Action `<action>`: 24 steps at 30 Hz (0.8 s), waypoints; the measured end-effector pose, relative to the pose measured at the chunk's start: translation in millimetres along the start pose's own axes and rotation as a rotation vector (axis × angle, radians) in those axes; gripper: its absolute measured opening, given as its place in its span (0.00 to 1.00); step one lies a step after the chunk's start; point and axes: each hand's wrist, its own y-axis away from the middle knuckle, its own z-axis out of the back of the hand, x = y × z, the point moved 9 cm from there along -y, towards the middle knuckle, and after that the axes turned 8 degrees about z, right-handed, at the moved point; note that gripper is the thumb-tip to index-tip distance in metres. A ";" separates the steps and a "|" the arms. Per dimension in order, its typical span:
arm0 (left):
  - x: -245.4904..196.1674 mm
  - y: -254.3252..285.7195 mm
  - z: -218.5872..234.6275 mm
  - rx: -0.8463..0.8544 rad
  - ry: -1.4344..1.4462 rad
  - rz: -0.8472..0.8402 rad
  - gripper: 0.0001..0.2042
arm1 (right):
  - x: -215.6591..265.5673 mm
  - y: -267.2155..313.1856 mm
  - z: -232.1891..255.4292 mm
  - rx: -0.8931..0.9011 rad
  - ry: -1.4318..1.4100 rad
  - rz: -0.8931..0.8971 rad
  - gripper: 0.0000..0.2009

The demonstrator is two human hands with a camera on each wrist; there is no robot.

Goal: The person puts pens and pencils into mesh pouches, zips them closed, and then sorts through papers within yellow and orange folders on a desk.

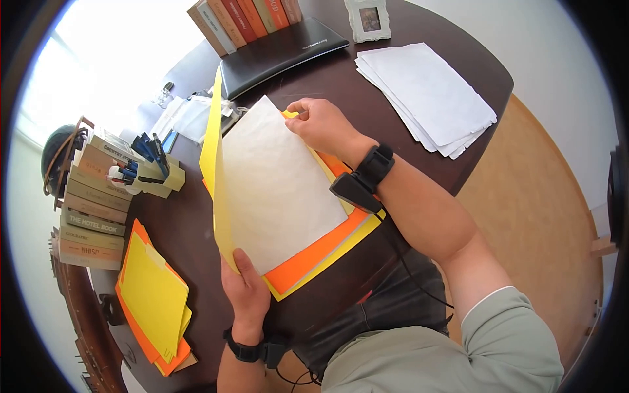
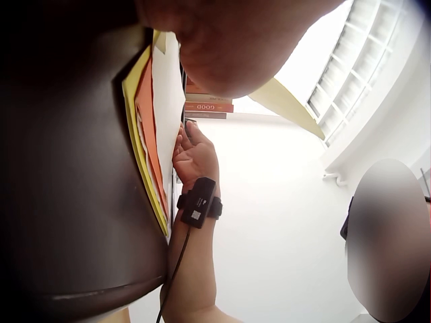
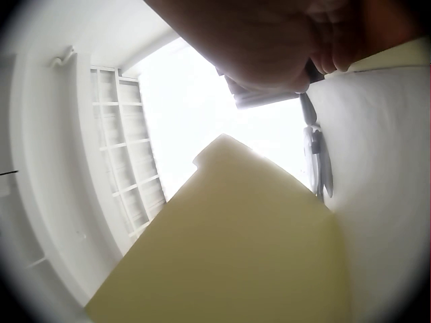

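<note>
A yellow folder (image 1: 217,177) lies spread on the desk, its cover standing up on the left. My left hand (image 1: 246,288) holds the cover's near edge, thumb on the inner face and fingers hidden behind. Inside lies a white sheet (image 1: 282,190) over an orange folder (image 1: 288,270), with more yellow showing along the near edge. My right hand (image 1: 322,128) is at the sheet's far right corner, fingers loosely bent beside a bit of yellow folder. In the left wrist view the right hand (image 2: 196,161) has its thumb apart from the fingers.
A stack of white paper (image 1: 426,95) lies at the far right. A black laptop (image 1: 282,56) with books (image 1: 246,23) sits behind, beside a photo frame (image 1: 368,19). Left are a pen holder (image 1: 164,180), more books (image 1: 95,219) and yellow and orange folders (image 1: 154,288).
</note>
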 end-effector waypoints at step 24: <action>-6.0 0.4 -3.0 0.027 0.057 0.017 0.22 | 20.1 9.3 -18.1 -0.013 0.252 0.296 0.21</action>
